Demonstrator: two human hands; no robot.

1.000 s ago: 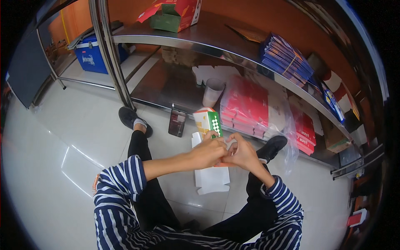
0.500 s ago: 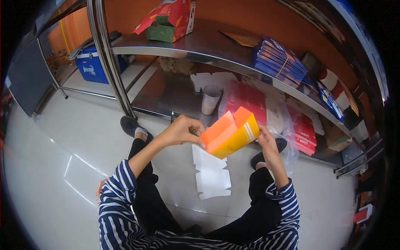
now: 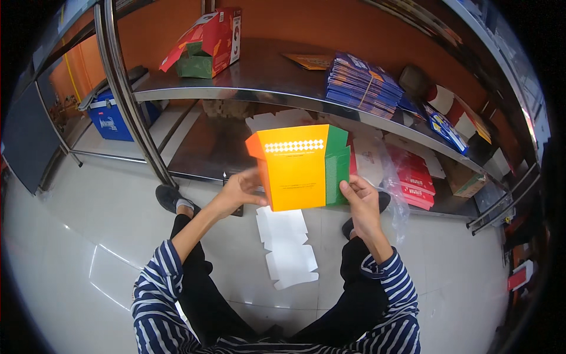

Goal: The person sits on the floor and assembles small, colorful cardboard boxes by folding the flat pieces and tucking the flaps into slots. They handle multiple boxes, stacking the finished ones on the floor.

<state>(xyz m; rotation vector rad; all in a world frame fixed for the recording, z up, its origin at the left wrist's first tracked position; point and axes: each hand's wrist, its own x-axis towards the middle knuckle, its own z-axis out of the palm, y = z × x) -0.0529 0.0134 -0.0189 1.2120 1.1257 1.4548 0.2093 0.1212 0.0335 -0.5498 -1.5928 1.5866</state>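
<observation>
Between the fingers [image 3: 346,190], the yellow box [image 3: 296,174]; askew before, square-on now

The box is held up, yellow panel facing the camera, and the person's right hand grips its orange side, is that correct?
Not quite: in the head view, the right hand grips the green side of the box, not orange. It is held up, yellow panel facing the camera.

Steel shelves [image 3: 265,65] of stacked packaging [image 3: 415,172] suggest a storeroom.
</observation>
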